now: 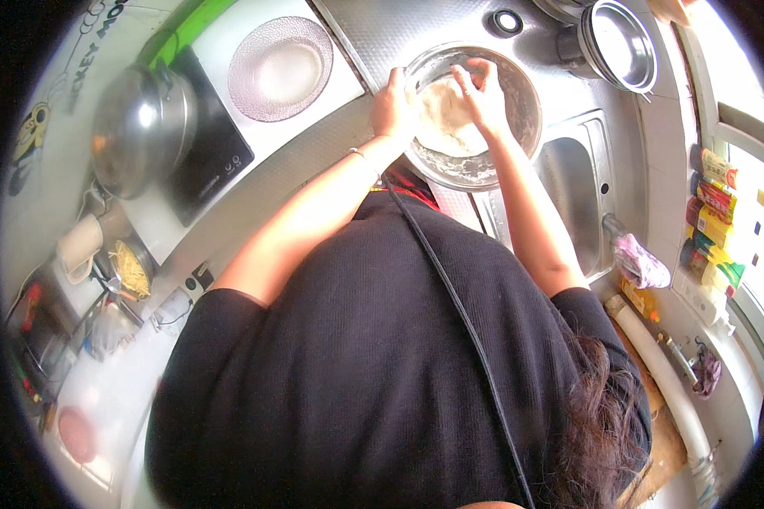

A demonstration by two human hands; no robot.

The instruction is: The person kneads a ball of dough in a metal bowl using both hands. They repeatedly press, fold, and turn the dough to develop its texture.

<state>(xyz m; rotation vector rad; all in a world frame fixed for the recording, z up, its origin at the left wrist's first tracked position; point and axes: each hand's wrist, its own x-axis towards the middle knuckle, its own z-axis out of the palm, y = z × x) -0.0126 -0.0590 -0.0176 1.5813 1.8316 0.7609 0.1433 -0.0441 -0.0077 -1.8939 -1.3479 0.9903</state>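
Observation:
A wide metal bowl (528, 121) with floury, smeared walls stands on the steel worktop before me. Inside it lies a pale lump of dough (442, 118). My left hand (393, 108) grips the bowl's left rim. Above the right part of the dough is my right hand (486, 98), its thumb and fingers curved and apart; I see nothing held in it. Whether those fingertips touch the dough is not clear.
To the left are a textured glass plate (280, 69) and a lidded metal pan (140, 130) on a black induction cooktop (219, 168). A steel sink (570, 172) with a covered faucet (640, 261) lies right. Metal pots (617, 48) stand beyond; packets (716, 200) line the windowsill.

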